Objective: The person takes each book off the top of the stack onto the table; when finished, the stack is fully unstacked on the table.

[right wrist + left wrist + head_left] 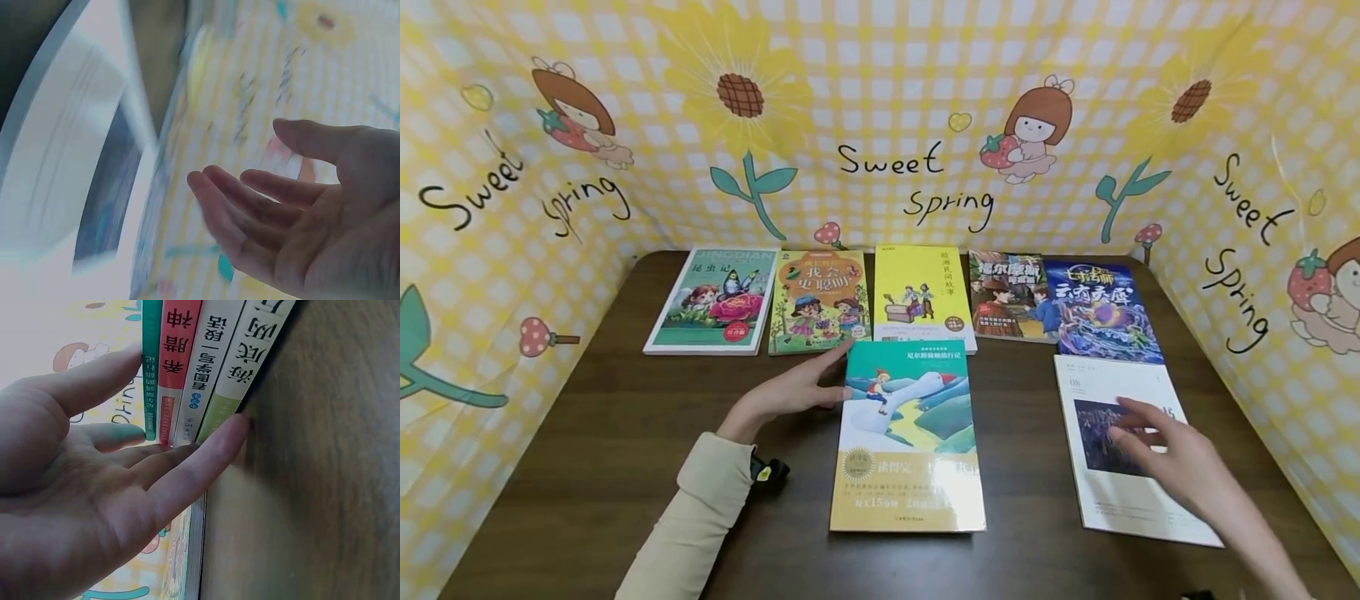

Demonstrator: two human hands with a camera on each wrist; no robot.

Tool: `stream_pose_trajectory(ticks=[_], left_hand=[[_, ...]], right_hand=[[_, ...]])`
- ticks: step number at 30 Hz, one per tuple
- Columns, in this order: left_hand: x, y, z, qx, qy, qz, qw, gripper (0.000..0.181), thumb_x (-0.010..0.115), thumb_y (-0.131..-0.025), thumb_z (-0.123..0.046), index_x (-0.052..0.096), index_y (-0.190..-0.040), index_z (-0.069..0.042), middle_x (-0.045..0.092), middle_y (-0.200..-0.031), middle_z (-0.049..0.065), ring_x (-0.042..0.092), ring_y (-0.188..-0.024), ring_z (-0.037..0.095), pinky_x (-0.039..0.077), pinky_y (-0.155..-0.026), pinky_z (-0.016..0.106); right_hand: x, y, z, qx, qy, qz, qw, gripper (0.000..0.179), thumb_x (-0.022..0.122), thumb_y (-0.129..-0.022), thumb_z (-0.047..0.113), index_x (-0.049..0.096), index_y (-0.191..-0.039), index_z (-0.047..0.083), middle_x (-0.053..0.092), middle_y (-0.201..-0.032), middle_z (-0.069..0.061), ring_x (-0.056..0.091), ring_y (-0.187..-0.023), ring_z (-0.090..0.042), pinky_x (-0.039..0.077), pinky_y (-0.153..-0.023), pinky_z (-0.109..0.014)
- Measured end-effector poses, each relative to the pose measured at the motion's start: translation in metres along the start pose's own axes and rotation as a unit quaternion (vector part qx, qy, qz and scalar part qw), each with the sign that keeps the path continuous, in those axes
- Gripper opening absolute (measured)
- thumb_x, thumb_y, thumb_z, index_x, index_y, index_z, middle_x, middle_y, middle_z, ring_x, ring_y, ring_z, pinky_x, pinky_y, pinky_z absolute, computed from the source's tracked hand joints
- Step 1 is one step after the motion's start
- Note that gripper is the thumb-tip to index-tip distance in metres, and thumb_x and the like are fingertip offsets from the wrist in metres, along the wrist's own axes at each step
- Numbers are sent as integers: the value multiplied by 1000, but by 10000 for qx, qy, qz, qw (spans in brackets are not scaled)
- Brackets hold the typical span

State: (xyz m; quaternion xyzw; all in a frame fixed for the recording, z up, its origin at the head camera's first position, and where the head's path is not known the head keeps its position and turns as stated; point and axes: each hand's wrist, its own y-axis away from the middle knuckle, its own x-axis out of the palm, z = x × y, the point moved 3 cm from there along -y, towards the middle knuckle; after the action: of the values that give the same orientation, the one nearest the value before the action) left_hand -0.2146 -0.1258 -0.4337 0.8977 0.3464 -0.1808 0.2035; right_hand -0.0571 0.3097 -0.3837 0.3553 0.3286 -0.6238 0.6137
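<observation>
A stack of several books stands at the table's middle, topped by a teal and yellow book [910, 417] with a goose and rider on its cover. My left hand [793, 387] is at the stack's left side, fingers extended. In the left wrist view, its fingertips reach the spines, among them a red spine [178, 344] and a white spine [209, 369]. Over the white book [1101, 487] on the right, which has a dark picture, my right hand [1165, 450] hovers with relaxed, slightly bent fingers and nothing between them. The right wrist view is blurred around that book.
Along the back lie a green book [711, 300], an orange book [820, 300], a yellow book [925, 283], a detective-themed book [1011, 296] and a purple-blue book [1105, 308], whose near edge meets the white one. Yellow checked cloth [880, 108] walls the brown table [625, 417] on three sides.
</observation>
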Motion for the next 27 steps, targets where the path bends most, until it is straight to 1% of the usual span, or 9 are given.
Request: stream_pose_trajectory(ticks=[2,4,7,9,12,16,20,23,27], left_hand=[[1,-2,0,78,-7,-42,10000,83,62,-96,-28,7,-156,-15,5,-161,8,7,-146,26,19,-114,53],[1,-2,1,103,6,-74,9999,82,62,-95,-29,9,-156,-15,6,-161,9,7,-146,27,19,-114,54],[1,-3,2,99,36,-116,9999,81,63,-95,-29,12,-156,-15,7,-161,10,7,-147,29,19,-113,55],[0,-4,3,80,18,-132,9999,81,63,-95,-29,12,-156,-16,7,-161,10,7,-147,29,19,-113,56],[0,-5,3,77,18,-135,9999,81,63,-95,-29,13,-156,-17,6,-161,9,7,-146,29,19,-113,56],[1,-5,4,91,27,-131,9999,81,63,-95,-30,12,-156,-18,6,-161,9,8,-146,29,20,-113,55],[2,-4,5,82,-4,-94,9999,81,63,-94,-31,12,-156,-18,6,-161,9,10,-146,29,22,-112,55],[1,-3,5,72,-74,-102,9999,82,64,-94,-32,11,-156,-18,6,-161,9,8,-146,29,20,-113,56],[-1,-3,5,82,-160,-92,9998,85,65,-93,-33,11,-156,-19,5,-162,9,6,-147,28,16,-113,56]], right_hand=[[12,0,21,-254,-324,70,9991,49,61,-96,25,50,-135,-3,67,-109,-21,67,-91,-34,54,-67,-36],[27,-3,40,-396,-633,326,9967,50,61,-96,26,50,-137,-1,67,-112,-19,67,-91,-29,54,-67,-32],[52,-10,65,-510,-1014,771,9905,55,61,-96,31,46,-140,2,65,-116,-17,66,-94,-28,55,-73,-37],[68,-15,78,-445,-1122,1043,9872,60,60,-96,34,42,-143,2,63,-120,-18,66,-96,-28,56,-75,-38],[88,-22,91,-269,-1181,1241,9848,69,61,-95,39,35,-148,2,58,-127,-20,66,-99,-29,56,-77,-40],[107,-29,101,-58,-1199,1414,9826,81,61,-93,45,25,-152,3,49,-140,-20,61,-112,-32,53,-85,-46],[118,-31,103,14,-1102,1421,9837,93,62,-89,52,16,-154,4,39,-148,-20,47,-127,-37,44,-96,-53],[123,-33,102,25,-1096,1353,9847,97,66,-87,51,13,-155,6,35,-151,-19,41,-132,-38,39,-101,-55],[125,-34,97,31,-1278,1273,9836,95,69,-87,46,14,-155,7,37,-149,-20,44,-130,-37,39,-101,-55]])
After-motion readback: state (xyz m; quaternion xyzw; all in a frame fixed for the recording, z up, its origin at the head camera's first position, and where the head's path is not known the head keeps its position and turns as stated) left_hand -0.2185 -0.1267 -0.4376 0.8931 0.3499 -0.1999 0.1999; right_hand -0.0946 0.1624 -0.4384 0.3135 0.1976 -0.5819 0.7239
